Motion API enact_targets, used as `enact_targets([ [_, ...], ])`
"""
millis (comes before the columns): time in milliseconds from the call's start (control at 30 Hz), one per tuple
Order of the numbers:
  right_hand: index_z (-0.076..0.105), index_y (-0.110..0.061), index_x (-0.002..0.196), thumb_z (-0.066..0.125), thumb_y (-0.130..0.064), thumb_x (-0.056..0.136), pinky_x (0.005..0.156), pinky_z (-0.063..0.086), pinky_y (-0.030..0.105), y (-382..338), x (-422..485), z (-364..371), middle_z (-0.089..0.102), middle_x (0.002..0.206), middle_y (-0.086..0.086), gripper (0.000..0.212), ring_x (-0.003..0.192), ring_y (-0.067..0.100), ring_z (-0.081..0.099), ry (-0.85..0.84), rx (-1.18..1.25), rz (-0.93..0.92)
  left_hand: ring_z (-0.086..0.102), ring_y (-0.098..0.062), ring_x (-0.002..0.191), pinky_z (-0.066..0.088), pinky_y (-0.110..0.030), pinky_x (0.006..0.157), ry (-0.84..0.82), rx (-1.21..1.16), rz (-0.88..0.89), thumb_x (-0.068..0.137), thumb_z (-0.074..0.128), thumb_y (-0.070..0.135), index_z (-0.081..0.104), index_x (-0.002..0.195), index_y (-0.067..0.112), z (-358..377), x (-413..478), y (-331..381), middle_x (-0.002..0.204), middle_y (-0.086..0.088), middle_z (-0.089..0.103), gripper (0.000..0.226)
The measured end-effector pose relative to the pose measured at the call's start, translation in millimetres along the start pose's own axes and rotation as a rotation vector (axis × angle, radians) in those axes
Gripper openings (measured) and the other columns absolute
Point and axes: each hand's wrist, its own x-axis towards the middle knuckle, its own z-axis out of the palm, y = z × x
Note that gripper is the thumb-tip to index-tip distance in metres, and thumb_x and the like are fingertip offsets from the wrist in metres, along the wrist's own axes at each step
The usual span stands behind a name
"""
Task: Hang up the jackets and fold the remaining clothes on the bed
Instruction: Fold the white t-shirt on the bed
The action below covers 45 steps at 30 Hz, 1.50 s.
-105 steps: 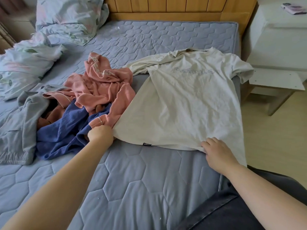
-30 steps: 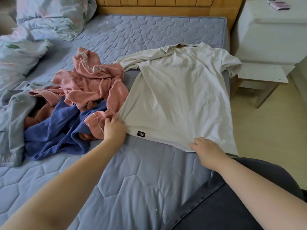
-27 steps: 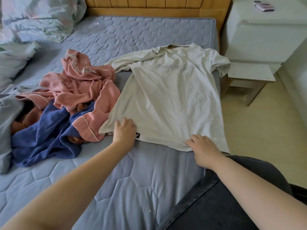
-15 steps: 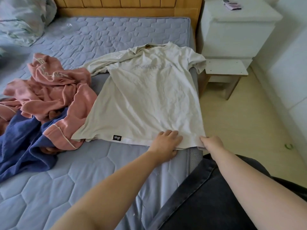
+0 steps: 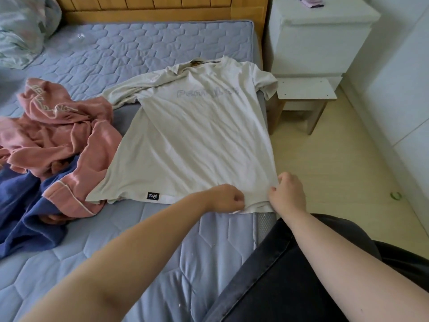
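Head view: pink garment (image 5: 69,135) beside T-shirt (image 5: 197,140)

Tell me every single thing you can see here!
bed: one, blue-grey quilted, under the clothes
T-shirt: one, cream, spread flat on the bed's right side
pink top: one, pink, crumpled left of the T-shirt
blue garment: one, blue, partly under the pink top
bedding: one heap, pale patterned, top left
nightstand: one, white, right of the bed
stool: one, white-topped, by the nightstand
left grip: one, bare hand, pinches the T-shirt's hem
right grip: one, bare hand, pinches the hem's right corner
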Motion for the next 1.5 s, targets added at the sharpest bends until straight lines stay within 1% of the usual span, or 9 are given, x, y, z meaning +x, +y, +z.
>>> enact_targets([
  [67,0.047,-0.005,0.127,0.053,-0.01,0.084,0.093,0.043,0.042,-0.1,4.4,1.9,0.051,0.124,0.013,0.044,0.111,0.031,0.048,0.075,-0.076,-0.227,0.053,-0.015,0.069,0.046,-0.03,0.071,0.154,-0.046,-0.029,0.087,0.045,0.016,0.064,0.079,0.011,-6.8,3.5,2.2,0.079,-0.003,0.06,0.021],
  [133,0.033,-0.011,0.143,0.046,-0.014,0.087,0.107,0.031,0.044,-0.7,5.0,7.6,0.037,0.145,0.012,0.058,0.129,0.031,0.038,-0.102,-0.262,-0.331,0.053,-0.02,0.108,0.043,-0.034,0.094,0.353,0.154,-0.019,0.093,0.046,0.02,0.066,0.114,0.018,-3.8,12.3,-4.5,0.117,-0.002,0.061,0.029],
  [267,0.01,-0.019,0.152,0.035,-0.022,0.092,0.113,0.009,0.052,4.3,-2.0,9.8,0.027,0.153,0.009,0.065,0.14,0.029,0.026,-0.634,-0.617,0.172,-0.012,-0.027,0.147,0.0,-0.051,0.118,0.152,0.522,-0.057,0.093,0.04,0.052,0.001,0.153,0.027,25.0,19.9,-19.7,0.16,-0.004,-0.01,0.076],
  [433,0.011,-0.012,0.149,0.042,-0.009,0.087,0.115,0.013,0.048,-10.9,15.2,6.6,0.016,0.157,0.011,0.069,0.144,0.027,0.017,-0.112,-0.406,-0.139,-0.016,-0.021,0.146,-0.006,-0.049,0.117,0.281,0.406,-0.032,0.097,0.033,0.046,-0.001,0.153,0.027,19.2,26.5,-26.5,0.161,0.0,-0.012,0.068],
  [600,0.005,-0.012,0.152,0.033,-0.008,0.094,0.118,0.005,0.041,-40.5,54.8,18.2,-0.002,0.161,0.01,0.064,0.148,0.025,0.001,-0.209,-0.357,-0.351,-0.004,-0.023,0.148,0.003,-0.046,0.118,0.56,0.041,-0.327,0.097,0.035,0.026,0.01,0.153,0.024,-29.7,69.0,-34.0,0.161,-0.003,0.001,0.062],
  [967,0.004,-0.014,0.153,0.025,-0.027,0.102,0.118,-0.002,0.044,-79.7,222.9,25.3,-0.009,0.161,0.003,0.057,0.148,0.021,-0.007,-0.273,-0.469,-0.551,-0.012,-0.023,0.147,-0.005,-0.057,0.113,0.755,-0.475,-0.812,0.101,0.021,0.031,0.006,0.153,0.028,-139.0,206.4,-50.2,0.161,-0.001,-0.008,0.055],
  [1167,0.007,-0.023,0.153,0.014,-0.037,0.103,0.117,-0.006,0.048,-86.2,341.7,41.1,-0.005,0.161,-0.004,0.052,0.147,0.016,-0.011,-0.205,-0.583,-0.785,-0.012,-0.023,0.147,-0.007,-0.053,0.115,0.884,0.005,-0.73,0.093,0.025,0.041,-0.001,0.153,0.025,-139.8,275.8,-63.3,0.161,-0.005,-0.009,0.067],
  [1333,0.048,-0.009,0.13,0.036,-0.029,0.098,0.106,0.033,0.045,-39.8,411.4,35.6,0.048,0.136,0.011,0.039,0.127,0.028,0.041,0.111,-0.251,-0.456,-0.015,-0.016,0.147,-0.006,-0.049,0.117,0.861,0.232,-0.48,0.086,0.019,0.042,0.002,0.153,0.03,-145.2,283.7,-72.7,0.161,0.005,-0.007,0.07],
  [1500,0.021,-0.015,0.148,0.063,-0.012,0.08,0.111,0.033,0.046,-56.2,457.4,30.4,0.033,0.148,0.009,0.08,0.135,0.028,0.031,-0.119,0.291,-0.184,-0.011,-0.015,0.146,0.0,-0.05,0.118,0.804,0.344,-0.397,0.084,0.017,0.043,0.011,0.153,0.026,-144.8,287.2,-75.0,0.16,0.006,0.001,0.071],
])
